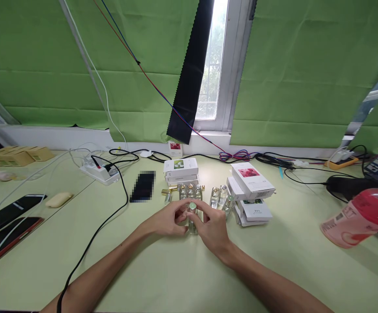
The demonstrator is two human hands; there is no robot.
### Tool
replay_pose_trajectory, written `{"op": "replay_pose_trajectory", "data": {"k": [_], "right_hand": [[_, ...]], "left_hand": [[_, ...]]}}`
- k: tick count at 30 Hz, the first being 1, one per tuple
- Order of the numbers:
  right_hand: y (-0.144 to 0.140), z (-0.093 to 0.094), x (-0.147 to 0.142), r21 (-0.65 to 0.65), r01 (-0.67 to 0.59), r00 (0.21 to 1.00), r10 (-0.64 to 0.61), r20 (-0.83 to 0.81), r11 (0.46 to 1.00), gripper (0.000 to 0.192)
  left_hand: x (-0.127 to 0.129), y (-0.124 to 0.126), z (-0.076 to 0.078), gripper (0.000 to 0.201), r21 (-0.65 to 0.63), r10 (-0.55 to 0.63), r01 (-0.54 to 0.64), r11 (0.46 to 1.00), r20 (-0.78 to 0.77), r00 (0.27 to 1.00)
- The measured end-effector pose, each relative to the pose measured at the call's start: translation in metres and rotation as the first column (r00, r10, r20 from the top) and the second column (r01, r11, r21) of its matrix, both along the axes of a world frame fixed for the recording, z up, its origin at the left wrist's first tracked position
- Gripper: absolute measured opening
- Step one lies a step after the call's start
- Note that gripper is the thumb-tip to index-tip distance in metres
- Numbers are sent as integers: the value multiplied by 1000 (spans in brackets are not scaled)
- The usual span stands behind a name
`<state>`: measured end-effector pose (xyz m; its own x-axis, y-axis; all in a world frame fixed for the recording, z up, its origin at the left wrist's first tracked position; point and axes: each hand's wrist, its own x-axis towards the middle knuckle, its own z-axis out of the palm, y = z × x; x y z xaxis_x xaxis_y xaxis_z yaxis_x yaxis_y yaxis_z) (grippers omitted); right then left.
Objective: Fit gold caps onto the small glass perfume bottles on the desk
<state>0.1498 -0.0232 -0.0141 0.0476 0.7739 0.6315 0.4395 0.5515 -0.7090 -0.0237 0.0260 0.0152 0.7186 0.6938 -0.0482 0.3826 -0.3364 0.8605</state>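
- Your bottle (193,229) is upright, just below the middle of the frame, its green-topped cap (192,206) facing you.
- Your right hand (213,224) grips it, thumb across the front and index finger by the cap; your left hand (166,221) closes on it from the other side, though some of those fingers are hidden.
- The step looks like handling the cap, so best let one hand steady the glass while the other works the top, pushing or pulling straight along the bottle's length.
- Whether the base touches the tabletop (175,278) is hard to tell; setting it down would add support.
- Mind your right knuckles: a second green-topped bottle (229,205) leans just beside them, and two clear bottles (214,198) stand behind.
- Three more bottles (190,192) line up beyond your fingers, and small gold pieces (166,191) lie left of them; reach round these gently.
- The pale tabletop also carries white boxes (254,182) right of centre and a pink drink bottle (355,219) at far right.
- A black cable (95,239) crosses your left forearm at lower left; a tug could snag it.
- Green curtains (143,98) fill the upper frame, with daylight through a narrow window (212,82).
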Motion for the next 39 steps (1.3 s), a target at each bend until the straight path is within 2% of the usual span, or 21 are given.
{"op": "replay_pose_trajectory", "data": {"k": [10, 19, 30, 39], "right_hand": [[2, -2, 2, -11, 21, 1000, -22, -12, 1000, 25], [3, -2, 1, -26, 42, 999, -42, 4, 999, 20], [1, -2, 0, -25, 48, 998, -47, 37, 999, 18], [1, -1, 0, -36, 14, 1000, -13, 17, 999, 17]], "left_hand": [[3, -2, 1, 61, 178, 129, -110, 978, -100, 987], [4, -1, 1, 34, 369, 221, -155, 916, -141, 965], [7, -1, -5, 30, 446, 267, -187, 875, -122, 956], [9, -3, -4, 27, 443, 269, -185, 877, -133, 954]]}}
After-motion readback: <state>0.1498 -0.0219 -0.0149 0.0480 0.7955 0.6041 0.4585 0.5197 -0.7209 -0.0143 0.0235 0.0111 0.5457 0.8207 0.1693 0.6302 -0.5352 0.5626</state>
